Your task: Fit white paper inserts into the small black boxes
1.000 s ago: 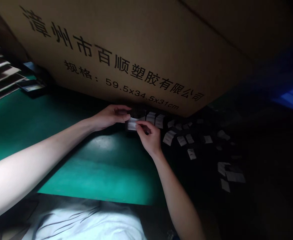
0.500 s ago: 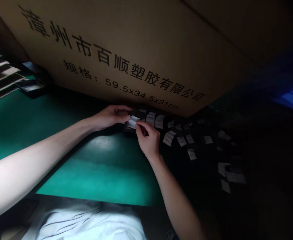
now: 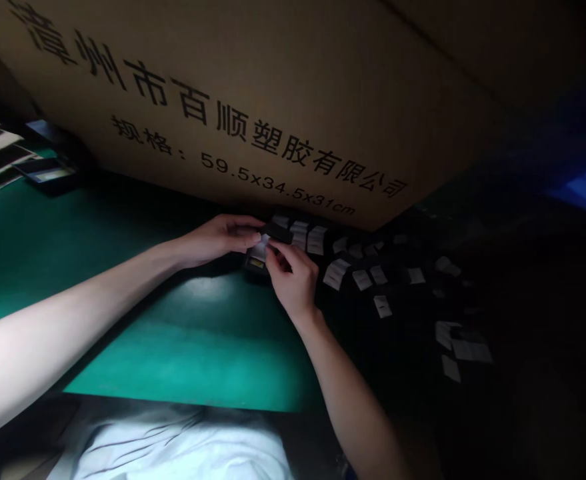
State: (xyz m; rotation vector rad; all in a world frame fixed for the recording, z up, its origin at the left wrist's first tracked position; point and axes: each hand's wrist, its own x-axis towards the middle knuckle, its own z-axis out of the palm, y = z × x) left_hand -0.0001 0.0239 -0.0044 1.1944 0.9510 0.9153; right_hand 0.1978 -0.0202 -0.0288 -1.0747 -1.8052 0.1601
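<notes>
A small dark box [image 3: 255, 265] stands in front of the carton, its dark flap [image 3: 279, 232] raised and something yellowish showing at its near edge. My left hand [image 3: 213, 240] is closed on the box's left side, thumb at the white paper and fingers behind. With thumb and fingertips pinched together, my right hand [image 3: 295, 275] grips the right edge of the folded white paper [image 3: 259, 249] at the box. Part of the paper is hidden by my fingers. How deep it sits in the box I cannot tell.
A large printed cardboard carton [image 3: 253, 113] rises right behind my hands. Several white slips [image 3: 337, 274] with dark pieces lie to the right in shadow. A dark device with a lit panel [image 3: 50, 173] rests at the left on the green tabletop [image 3: 197, 360].
The white paper has tilted and shifted down at the box, and more of the dark flap and the box's near edge shows. Both hands stay close together. The view has shifted slightly.
</notes>
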